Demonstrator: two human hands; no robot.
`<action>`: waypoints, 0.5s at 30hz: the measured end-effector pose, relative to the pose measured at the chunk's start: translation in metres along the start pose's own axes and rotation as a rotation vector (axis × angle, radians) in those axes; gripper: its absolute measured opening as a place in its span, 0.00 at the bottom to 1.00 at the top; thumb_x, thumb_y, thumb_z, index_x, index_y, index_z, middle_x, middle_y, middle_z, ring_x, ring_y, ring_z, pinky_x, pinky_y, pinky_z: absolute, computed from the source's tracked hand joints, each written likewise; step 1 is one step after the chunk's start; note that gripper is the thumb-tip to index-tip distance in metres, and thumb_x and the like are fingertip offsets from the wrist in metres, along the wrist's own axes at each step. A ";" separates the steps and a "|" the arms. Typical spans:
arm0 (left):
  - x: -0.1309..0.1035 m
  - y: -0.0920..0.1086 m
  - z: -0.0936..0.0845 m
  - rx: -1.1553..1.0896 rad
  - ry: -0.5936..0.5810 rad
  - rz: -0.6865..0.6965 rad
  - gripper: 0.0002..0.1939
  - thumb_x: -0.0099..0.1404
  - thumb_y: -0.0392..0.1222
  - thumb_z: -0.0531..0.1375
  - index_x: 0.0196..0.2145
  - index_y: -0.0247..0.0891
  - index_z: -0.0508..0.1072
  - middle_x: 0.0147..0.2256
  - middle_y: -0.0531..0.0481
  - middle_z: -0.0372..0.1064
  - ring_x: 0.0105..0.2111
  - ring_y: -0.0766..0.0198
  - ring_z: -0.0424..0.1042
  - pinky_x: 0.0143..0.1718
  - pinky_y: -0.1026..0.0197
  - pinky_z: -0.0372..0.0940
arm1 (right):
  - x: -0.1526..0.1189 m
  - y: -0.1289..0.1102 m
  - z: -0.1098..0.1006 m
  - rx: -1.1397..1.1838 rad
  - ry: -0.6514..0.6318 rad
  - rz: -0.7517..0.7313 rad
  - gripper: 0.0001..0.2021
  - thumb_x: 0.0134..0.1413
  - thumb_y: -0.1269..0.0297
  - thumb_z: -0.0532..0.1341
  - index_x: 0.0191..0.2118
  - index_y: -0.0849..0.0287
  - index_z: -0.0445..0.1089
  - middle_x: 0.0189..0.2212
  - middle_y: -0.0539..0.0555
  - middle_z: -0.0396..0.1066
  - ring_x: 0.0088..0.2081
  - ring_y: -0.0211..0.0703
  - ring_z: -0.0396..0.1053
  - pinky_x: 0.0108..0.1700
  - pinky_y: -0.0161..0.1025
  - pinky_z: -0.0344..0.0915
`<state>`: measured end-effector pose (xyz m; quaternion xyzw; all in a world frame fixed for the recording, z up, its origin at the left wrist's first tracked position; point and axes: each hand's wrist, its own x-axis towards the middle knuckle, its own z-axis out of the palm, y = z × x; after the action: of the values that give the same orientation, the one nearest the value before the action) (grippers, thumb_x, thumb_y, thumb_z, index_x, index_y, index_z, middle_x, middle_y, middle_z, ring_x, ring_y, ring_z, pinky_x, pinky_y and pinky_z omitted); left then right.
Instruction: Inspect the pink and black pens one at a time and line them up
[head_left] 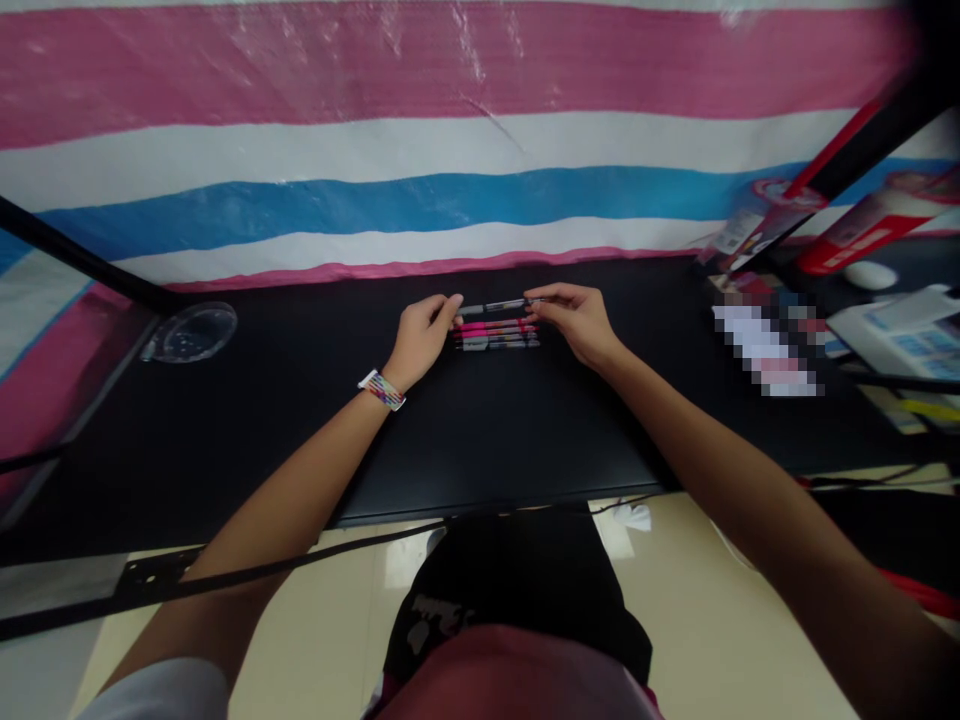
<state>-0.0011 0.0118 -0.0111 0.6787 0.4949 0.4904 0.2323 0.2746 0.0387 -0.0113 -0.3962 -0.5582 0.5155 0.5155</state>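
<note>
A dark pen (495, 306) lies crosswise between my two hands. My left hand (422, 337) pinches its left end between thumb and fingers. At the other end, the fingertips of my right hand (579, 322) are closed on the same pen. Just below it, several pens sit side by side on the black desk: pink pens (491, 328) nearest the held one, then grey-black pens (499, 343) closer to me. A colourful woven band with a watch is on my left wrist.
A clear round plastic lid (193, 332) lies on the left of the black desk (487, 430). Over on the right are a clear cup (750, 225), a red-and-white cup (862, 235), a white mouse (871, 275) and papers. Striped plastic sheeting (450, 140) hangs behind.
</note>
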 end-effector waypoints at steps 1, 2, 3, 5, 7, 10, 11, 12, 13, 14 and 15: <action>0.000 0.001 0.000 0.003 -0.003 -0.002 0.25 0.82 0.55 0.61 0.27 0.41 0.76 0.26 0.51 0.75 0.29 0.62 0.75 0.38 0.57 0.70 | 0.000 0.000 0.000 0.008 -0.004 0.006 0.14 0.48 0.58 0.79 0.42 0.54 0.86 0.36 0.56 0.83 0.40 0.51 0.81 0.52 0.54 0.81; 0.000 0.002 0.000 -0.008 -0.002 0.004 0.23 0.81 0.54 0.62 0.28 0.41 0.76 0.27 0.51 0.76 0.30 0.62 0.75 0.38 0.57 0.70 | 0.000 0.000 0.000 0.019 -0.005 0.011 0.14 0.48 0.58 0.79 0.42 0.54 0.87 0.36 0.55 0.83 0.40 0.51 0.81 0.52 0.54 0.81; 0.000 0.002 0.000 -0.034 0.000 0.019 0.19 0.78 0.53 0.65 0.31 0.41 0.77 0.30 0.51 0.77 0.32 0.61 0.77 0.40 0.57 0.71 | 0.000 0.000 -0.001 0.032 -0.001 0.015 0.14 0.48 0.58 0.79 0.41 0.54 0.87 0.36 0.55 0.83 0.39 0.50 0.81 0.52 0.53 0.81; 0.000 0.003 0.002 -0.110 0.003 0.048 0.10 0.71 0.48 0.73 0.40 0.43 0.79 0.39 0.49 0.81 0.40 0.59 0.81 0.45 0.57 0.73 | 0.001 0.000 -0.001 0.053 0.012 0.021 0.13 0.48 0.58 0.79 0.41 0.54 0.86 0.36 0.55 0.83 0.38 0.48 0.80 0.52 0.53 0.82; 0.000 0.004 0.004 -0.185 0.009 0.042 0.13 0.71 0.48 0.73 0.48 0.45 0.78 0.44 0.49 0.81 0.45 0.58 0.83 0.49 0.56 0.75 | 0.001 0.000 -0.001 0.062 0.020 0.030 0.13 0.48 0.57 0.79 0.41 0.54 0.86 0.37 0.55 0.83 0.38 0.48 0.80 0.52 0.52 0.82; -0.001 0.004 0.005 -0.238 0.009 0.002 0.10 0.80 0.53 0.63 0.51 0.46 0.76 0.38 0.50 0.79 0.38 0.59 0.83 0.50 0.53 0.76 | 0.001 0.000 0.000 0.068 0.008 0.036 0.13 0.48 0.57 0.79 0.40 0.53 0.86 0.37 0.54 0.83 0.38 0.48 0.81 0.51 0.52 0.82; -0.001 0.004 0.004 -0.236 0.008 0.011 0.11 0.80 0.53 0.62 0.52 0.46 0.76 0.37 0.50 0.79 0.38 0.59 0.83 0.50 0.52 0.76 | 0.000 0.000 0.000 0.074 0.004 0.037 0.13 0.48 0.57 0.79 0.40 0.52 0.86 0.37 0.54 0.83 0.38 0.48 0.81 0.51 0.52 0.81; -0.002 0.005 0.004 -0.221 0.007 0.032 0.13 0.78 0.52 0.65 0.54 0.47 0.75 0.39 0.49 0.80 0.41 0.57 0.83 0.52 0.51 0.75 | 0.000 0.000 0.001 0.080 0.003 0.038 0.13 0.48 0.57 0.79 0.40 0.52 0.86 0.37 0.54 0.83 0.38 0.47 0.81 0.51 0.52 0.81; -0.002 0.004 0.003 -0.193 0.007 0.057 0.18 0.74 0.51 0.70 0.57 0.47 0.74 0.44 0.47 0.81 0.46 0.55 0.83 0.54 0.50 0.75 | 0.000 0.000 0.001 0.084 0.005 0.039 0.13 0.47 0.57 0.79 0.40 0.52 0.86 0.37 0.54 0.83 0.38 0.47 0.80 0.51 0.52 0.81; -0.002 0.004 0.002 -0.162 0.012 0.079 0.24 0.70 0.49 0.74 0.59 0.48 0.73 0.49 0.45 0.82 0.52 0.52 0.82 0.57 0.50 0.74 | 0.000 0.000 0.001 0.085 0.009 0.041 0.13 0.47 0.57 0.79 0.40 0.52 0.86 0.37 0.54 0.83 0.37 0.47 0.80 0.52 0.52 0.81; -0.002 0.004 0.002 -0.139 0.021 0.092 0.29 0.67 0.48 0.76 0.60 0.48 0.72 0.52 0.43 0.81 0.56 0.51 0.81 0.59 0.49 0.73 | 0.000 0.000 0.001 0.083 0.011 0.044 0.13 0.47 0.57 0.79 0.40 0.52 0.86 0.37 0.54 0.83 0.37 0.47 0.80 0.52 0.53 0.81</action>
<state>0.0018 0.0089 -0.0096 0.6778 0.4306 0.5406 0.2509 0.2733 0.0384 -0.0108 -0.3897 -0.5246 0.5473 0.5229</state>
